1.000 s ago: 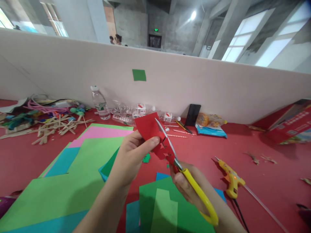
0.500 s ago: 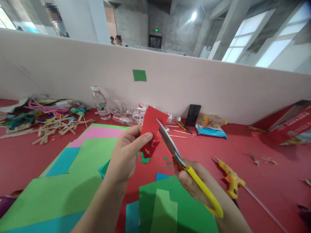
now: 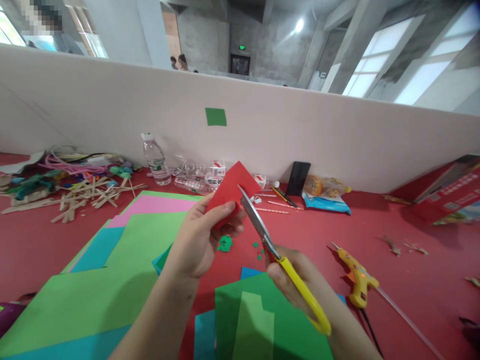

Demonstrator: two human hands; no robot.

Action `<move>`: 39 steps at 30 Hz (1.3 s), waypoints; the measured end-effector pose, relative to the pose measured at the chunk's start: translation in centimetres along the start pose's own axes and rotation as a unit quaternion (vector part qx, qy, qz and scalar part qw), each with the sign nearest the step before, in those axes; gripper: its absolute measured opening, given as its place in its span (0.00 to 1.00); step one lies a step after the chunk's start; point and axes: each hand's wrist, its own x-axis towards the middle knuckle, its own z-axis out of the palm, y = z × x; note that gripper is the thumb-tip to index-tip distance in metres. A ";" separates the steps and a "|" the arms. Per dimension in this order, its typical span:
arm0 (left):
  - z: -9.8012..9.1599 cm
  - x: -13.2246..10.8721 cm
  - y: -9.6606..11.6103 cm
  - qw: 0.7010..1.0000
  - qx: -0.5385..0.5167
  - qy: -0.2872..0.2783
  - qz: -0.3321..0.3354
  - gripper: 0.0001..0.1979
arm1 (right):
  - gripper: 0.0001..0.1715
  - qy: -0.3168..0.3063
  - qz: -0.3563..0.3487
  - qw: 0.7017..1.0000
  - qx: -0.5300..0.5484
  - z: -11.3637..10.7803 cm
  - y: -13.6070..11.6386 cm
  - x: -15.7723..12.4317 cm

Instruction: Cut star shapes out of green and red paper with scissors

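Pinched between thumb and fingers of my left hand (image 3: 204,227) is a piece of red paper (image 3: 233,184), held up above the table. My right hand (image 3: 292,275) grips yellow-handled scissors (image 3: 258,220), whose blades point up and left against the paper's right part. Whether the blades are closed fully I cannot tell. Small green paper scraps (image 3: 225,243) lie on the table below the hands. Under my right hand is a dark green sheet (image 3: 296,325) with a lighter green strip (image 3: 253,330) on it.
Large coloured sheets (image 3: 138,255) cover the left side. Wooden sticks (image 3: 101,195) are heaped at the back left, near a water bottle (image 3: 155,160). A yellow glue gun (image 3: 356,277) lies right, a phone (image 3: 298,178) leans on the white partition (image 3: 300,125), and a red box (image 3: 446,192) stands far right.
The red paper has tilted, its top corner now pointing up, and my left fingers have shifted on it. The scissors have moved slightly left and down along with my right hand.
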 end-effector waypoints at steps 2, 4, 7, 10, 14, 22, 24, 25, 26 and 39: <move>0.1 0.0 0.2 0.999 0.020 0.015 0.021 0.08 | 0.43 -0.016 -0.007 1.000 -0.008 -0.4 -0.1 0.1; 0.0 0.0 0.5 0.998 0.048 0.024 0.042 0.09 | 0.41 -0.037 -0.015 0.999 -0.009 -0.7 -0.1 0.1; -0.3 0.0 0.7 0.993 0.094 0.038 0.057 0.09 | 0.41 -0.055 -0.013 0.998 -0.020 -1.1 -0.1 -0.1; -0.6 -0.1 0.8 0.990 0.121 0.049 0.059 0.08 | 0.41 -0.065 0.002 0.997 -0.032 -1.3 -0.1 -0.3; -0.9 -0.2 0.7 0.988 0.140 0.046 0.051 0.07 | 0.42 -0.083 0.007 0.996 -0.034 -1.3 -0.1 -0.3; -1.2 0.0 0.6 0.983 0.170 -0.006 0.071 0.06 | 0.39 -0.097 -0.004 0.995 -0.012 -1.4 0.2 -0.7; -1.3 0.0 0.6 0.981 0.176 -0.020 0.077 0.07 | 0.39 -0.098 -0.007 0.995 -0.010 -1.5 0.1 -0.7; -1.3 0.0 0.6 0.980 0.180 -0.020 0.079 0.07 | 0.39 -0.098 -0.006 0.995 -0.008 -1.5 0.0 -0.7; -1.3 0.0 0.6 0.979 0.186 -0.017 0.079 0.07 | 0.40 -0.096 -0.005 0.995 -0.004 -1.5 0.0 -0.6; -1.6 -0.3 1.2 0.970 0.234 -0.022 0.062 0.07 | 0.38 -0.115 -0.002 0.993 0.014 -1.6 0.5 -0.6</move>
